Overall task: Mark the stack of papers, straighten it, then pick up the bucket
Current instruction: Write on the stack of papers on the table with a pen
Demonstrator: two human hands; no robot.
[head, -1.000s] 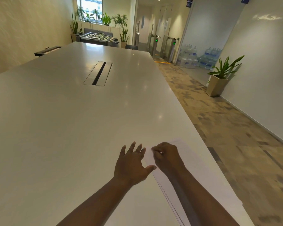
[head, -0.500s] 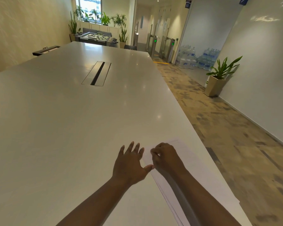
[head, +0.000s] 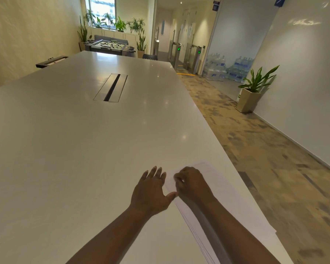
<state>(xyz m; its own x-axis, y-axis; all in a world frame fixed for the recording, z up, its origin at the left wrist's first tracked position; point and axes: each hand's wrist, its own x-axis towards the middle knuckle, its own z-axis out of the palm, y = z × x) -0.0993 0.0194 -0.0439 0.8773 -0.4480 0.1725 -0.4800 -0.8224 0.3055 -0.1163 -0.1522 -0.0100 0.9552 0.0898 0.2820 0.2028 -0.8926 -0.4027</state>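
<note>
A stack of white papers (head: 229, 195) lies at the near right edge of the long white table (head: 80, 141), slightly fanned along its left side. My left hand (head: 151, 191) rests flat on the table beside the stack's far left corner, fingers spread, thumb touching the paper's edge. My right hand (head: 193, 182) sits on top of the stack at that corner. Its fingers are curled tight together, and anything pinched in them is hidden. My right forearm covers the stack's left part. No bucket is in view.
A cable slot (head: 111, 87) is set into the table's middle. Right of the table runs a carpeted aisle with a potted plant (head: 252, 92) and water bottles (head: 225, 69) by the wall. A foosball table (head: 111, 45) stands at the far end.
Both hands stay at the stack's far left corner. My right hand's fingertips have shifted slightly toward my left hand.
</note>
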